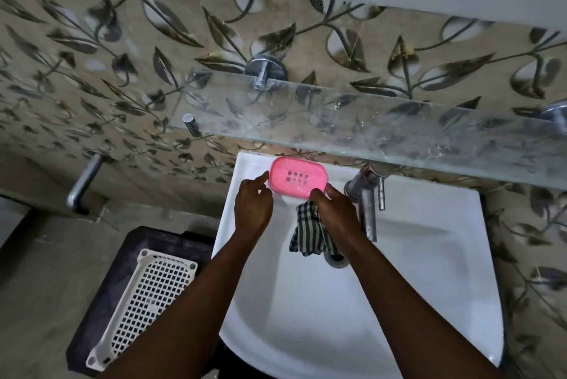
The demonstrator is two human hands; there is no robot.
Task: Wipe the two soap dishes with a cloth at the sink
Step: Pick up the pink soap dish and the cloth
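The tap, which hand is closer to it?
Right. The right hand, clutching the cloth, is just beside the tap. The left hand is at the pink dish's far end, farther from the tap.

The soap dish (297, 180) lies on the back rim of the sink (429, 271), at 11 o'clock from the drain (337, 259), with the tap (366, 203) to its right. The cloth (308, 231) hangs over the basin just before the dish. A basket (144, 311) lies left of the sink, and a glass shelf (368, 121) is behind, above the sink.

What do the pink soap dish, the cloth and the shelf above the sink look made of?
Pink soap dish: likely moulded plastic, smooth, with drain slots. Cloth: woven checked fabric, hanging limp. Shelf: clear glass, smeared, wall pattern showing through.
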